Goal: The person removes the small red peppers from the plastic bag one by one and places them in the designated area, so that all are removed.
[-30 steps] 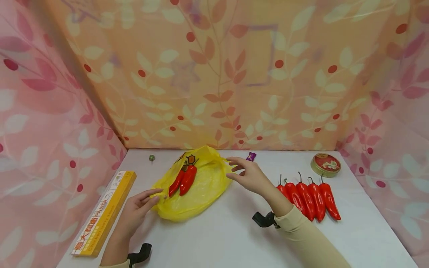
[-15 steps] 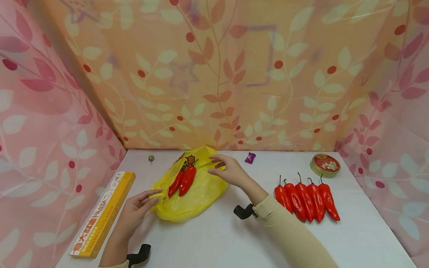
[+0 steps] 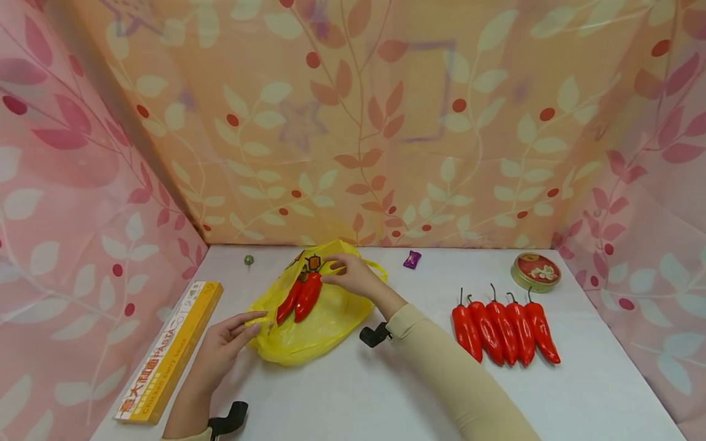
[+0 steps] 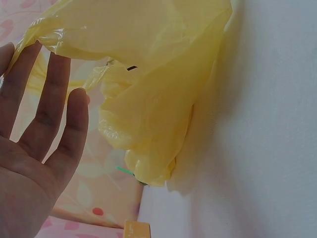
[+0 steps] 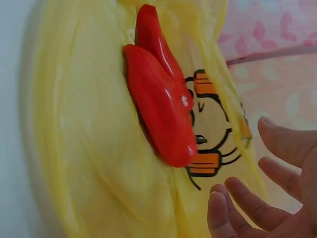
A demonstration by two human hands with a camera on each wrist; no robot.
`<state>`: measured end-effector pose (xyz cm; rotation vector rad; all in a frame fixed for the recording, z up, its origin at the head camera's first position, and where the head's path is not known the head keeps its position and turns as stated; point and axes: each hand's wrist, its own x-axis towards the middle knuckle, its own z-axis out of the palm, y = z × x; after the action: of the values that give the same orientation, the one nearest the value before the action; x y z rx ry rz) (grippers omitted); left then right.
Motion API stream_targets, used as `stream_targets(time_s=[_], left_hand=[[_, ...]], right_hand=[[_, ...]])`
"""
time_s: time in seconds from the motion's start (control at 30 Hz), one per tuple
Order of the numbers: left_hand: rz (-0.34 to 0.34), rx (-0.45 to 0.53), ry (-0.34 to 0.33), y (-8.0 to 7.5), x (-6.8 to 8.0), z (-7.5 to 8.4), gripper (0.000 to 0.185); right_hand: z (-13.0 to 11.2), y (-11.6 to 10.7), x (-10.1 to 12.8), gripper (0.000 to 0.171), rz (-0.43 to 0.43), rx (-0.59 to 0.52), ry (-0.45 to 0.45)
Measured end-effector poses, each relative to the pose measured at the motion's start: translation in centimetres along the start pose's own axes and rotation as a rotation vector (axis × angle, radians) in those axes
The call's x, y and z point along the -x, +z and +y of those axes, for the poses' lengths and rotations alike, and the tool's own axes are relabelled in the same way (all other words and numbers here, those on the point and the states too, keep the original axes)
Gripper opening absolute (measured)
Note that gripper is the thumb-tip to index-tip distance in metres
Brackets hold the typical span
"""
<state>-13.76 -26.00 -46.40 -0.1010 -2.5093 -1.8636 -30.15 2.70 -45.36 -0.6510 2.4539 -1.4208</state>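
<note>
A yellow plastic bag (image 3: 325,340) lies with its mouth spread, and two red chili peppers (image 3: 310,297) rest inside it. My left hand (image 3: 223,344) pinches the bag's left rim; in the left wrist view the film (image 4: 148,104) gathers at its fingertips. Over the bag, my right hand (image 3: 355,278) has its fingers relaxed near the stem end of the right-hand pepper. In the right wrist view this hand (image 5: 272,198) holds nothing, and the two peppers (image 5: 161,106) lie side by side against the bag's printed cartoon.
Several red chili peppers (image 3: 499,331) lie in a row at the right. Behind them stands a round tin (image 3: 536,272). A purple wrapped candy (image 3: 412,260) and a small green lollipop (image 3: 249,260) lie at the back. A pasta box (image 3: 171,352) lies at the left.
My right hand has let go of the bag's right rim and moved left over its mouth to the peppers. My left hand stays on the left rim.
</note>
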Motion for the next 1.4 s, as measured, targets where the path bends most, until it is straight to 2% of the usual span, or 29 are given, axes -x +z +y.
stream_targets(time_s=[0.23, 0.4, 0.6, 0.87, 1.07, 1.17, 1.4], left_hand=[[-0.011, 0.004, 0.010, 0.0, -0.1, 0.0, 0.038], [-0.014, 0.004, 0.008, 0.1, -0.1, -0.1, 0.038], [-0.019, 0.011, -0.003, 0.1, -0.1, 0.0, 0.038], [-0.011, -0.005, -0.007, 0.2, -0.1, 0.2, 0.037], [-0.009, -0.010, -0.018, 0.3, 0.0, 0.2, 0.037], [-0.011, -0.012, -0.015, 0.3, 0.0, 0.1, 0.037], [-0.010, -0.025, -0.008, 0.3, -0.1, 0.0, 0.037]], right_hand=[[0.5, 2.2, -2.0, 0.057, 0.003, -0.120, 0.112], [0.7, 3.9, -2.9, 0.065, 0.027, -0.096, 0.169], [1.3, 5.1, -3.2, 0.069, -0.011, -0.092, 0.191], [1.6, 5.2, -2.9, 0.073, -0.048, -0.046, 0.207], [2.3, 5.3, -2.9, 0.057, -0.026, -0.081, 0.211], [2.5, 5.2, -3.0, 0.050, -0.040, -0.079, 0.196], [3.0, 5.1, -2.9, 0.053, -0.097, 0.001, 0.130]])
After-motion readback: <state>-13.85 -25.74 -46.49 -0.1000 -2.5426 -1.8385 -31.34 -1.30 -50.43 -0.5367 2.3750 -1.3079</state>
